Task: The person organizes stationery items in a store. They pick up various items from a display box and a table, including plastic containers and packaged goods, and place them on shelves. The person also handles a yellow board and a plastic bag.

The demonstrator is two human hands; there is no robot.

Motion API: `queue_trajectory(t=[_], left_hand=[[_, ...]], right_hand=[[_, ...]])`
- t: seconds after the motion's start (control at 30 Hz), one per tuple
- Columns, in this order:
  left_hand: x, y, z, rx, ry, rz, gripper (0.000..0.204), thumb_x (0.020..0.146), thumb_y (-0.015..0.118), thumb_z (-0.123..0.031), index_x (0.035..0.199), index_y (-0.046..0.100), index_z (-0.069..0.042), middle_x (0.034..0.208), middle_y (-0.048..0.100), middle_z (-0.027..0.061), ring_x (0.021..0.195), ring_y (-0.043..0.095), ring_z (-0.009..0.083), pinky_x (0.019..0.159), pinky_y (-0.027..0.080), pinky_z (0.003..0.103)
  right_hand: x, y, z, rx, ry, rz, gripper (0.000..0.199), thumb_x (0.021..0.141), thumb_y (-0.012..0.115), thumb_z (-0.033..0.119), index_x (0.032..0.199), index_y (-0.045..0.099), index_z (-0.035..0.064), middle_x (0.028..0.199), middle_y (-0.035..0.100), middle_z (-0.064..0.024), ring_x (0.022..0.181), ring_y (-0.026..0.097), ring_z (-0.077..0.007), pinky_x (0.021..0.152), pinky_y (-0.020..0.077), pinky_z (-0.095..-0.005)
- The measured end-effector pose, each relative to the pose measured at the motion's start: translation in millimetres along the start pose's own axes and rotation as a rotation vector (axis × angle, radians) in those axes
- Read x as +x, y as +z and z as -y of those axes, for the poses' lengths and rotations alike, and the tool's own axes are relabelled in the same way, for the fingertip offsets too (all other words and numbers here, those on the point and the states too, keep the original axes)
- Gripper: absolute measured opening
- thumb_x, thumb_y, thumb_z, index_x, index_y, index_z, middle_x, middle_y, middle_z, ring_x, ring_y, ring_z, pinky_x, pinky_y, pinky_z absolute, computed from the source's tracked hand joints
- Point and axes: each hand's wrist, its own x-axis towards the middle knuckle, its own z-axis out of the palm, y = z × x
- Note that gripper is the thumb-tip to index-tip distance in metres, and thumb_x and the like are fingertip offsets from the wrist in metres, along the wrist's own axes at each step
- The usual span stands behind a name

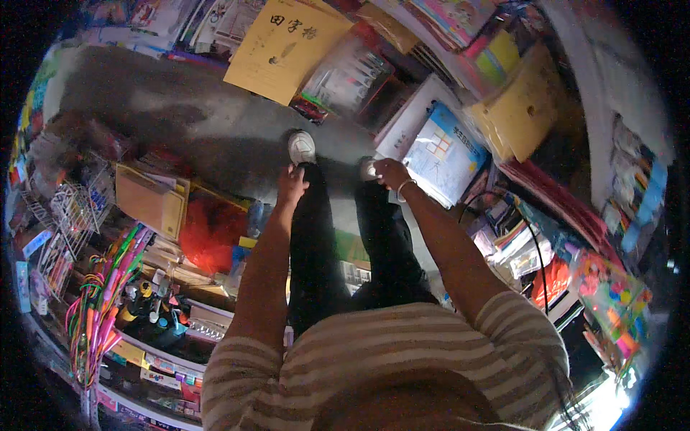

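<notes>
My left hand hangs in front of my left leg, below the white shoe, with its fingers curled and nothing visible in them. My right hand, a pale bracelet at its wrist, is in front of my right foot. Its fingers are bent together; whether they hold anything is hidden. Right beside it lies a blue and white workbook on a stack of similar books. The hand's edge is close to the stack's near-left corner; I cannot tell if they touch.
Beyond the grey floor lie a yellow exercise book and a clear bag of pens. Brown paper packs rise at the right. Colourful cords, a wire rack and a red bag crowd the left.
</notes>
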Motion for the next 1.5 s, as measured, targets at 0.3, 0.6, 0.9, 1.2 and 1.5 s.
queue_trajectory(t=[0.3,0.6,0.9,1.2,1.5], left_hand=[[-142,59,-84,0.261,0.490,0.303,0.019,0.081,0.056,-0.018,0.094,0.060,-0.005,0.096,0.061,0.0157,0.087,0.060,0.0295,0.073,0.050,0.039],[-184,79,-124,0.363,0.314,0.318,0.051,0.075,0.065,-0.044,0.096,0.055,0.002,0.087,0.062,0.0169,0.083,0.060,0.0273,0.075,0.047,0.038],[-279,134,-189,0.542,0.443,0.410,0.036,0.079,0.061,-0.036,0.089,0.061,-0.001,0.083,0.065,0.0180,0.077,0.063,0.0282,0.070,0.048,0.038],[-368,193,-270,0.733,0.575,0.994,0.035,0.079,0.069,-0.029,0.096,0.058,-0.001,0.086,0.061,0.0062,0.076,0.055,0.0118,0.067,0.046,0.027],[-533,341,-152,1.358,0.789,1.585,0.023,0.082,0.063,-0.030,0.085,0.059,-0.008,0.073,0.057,-0.0016,0.063,0.048,0.0049,0.050,0.036,0.020]], right_hand=[[-53,-70,182,0.159,0.248,0.362,0.023,0.087,0.047,0.023,0.098,0.064,0.0111,0.101,0.063,-0.0050,0.098,0.059,-0.0224,0.082,0.0484,-0.0379],[-81,-52,190,0.045,0.174,0.419,0.037,0.086,0.046,0.036,0.114,0.053,0.0138,0.112,0.054,-0.0059,0.100,0.053,-0.0222,0.082,0.0456,-0.0391],[-171,-46,167,0.180,0.679,0.377,0.053,0.079,0.053,0.051,0.121,0.053,0.0175,0.122,0.053,-0.0057,0.112,0.050,-0.0200,0.091,0.0389,-0.0453],[-304,-150,286,0.359,1.232,-0.193,0.066,0.076,0.060,0.045,0.133,0.042,0.0167,0.138,0.039,-0.0094,0.131,0.029,-0.0324,0.099,0.0226,-0.0619],[-501,12,330,0.825,1.743,-0.774,0.058,0.077,0.058,0.041,0.127,0.047,0.0138,0.135,0.042,-0.0105,0.129,0.032,-0.0312,0.099,0.0213,-0.0633]])
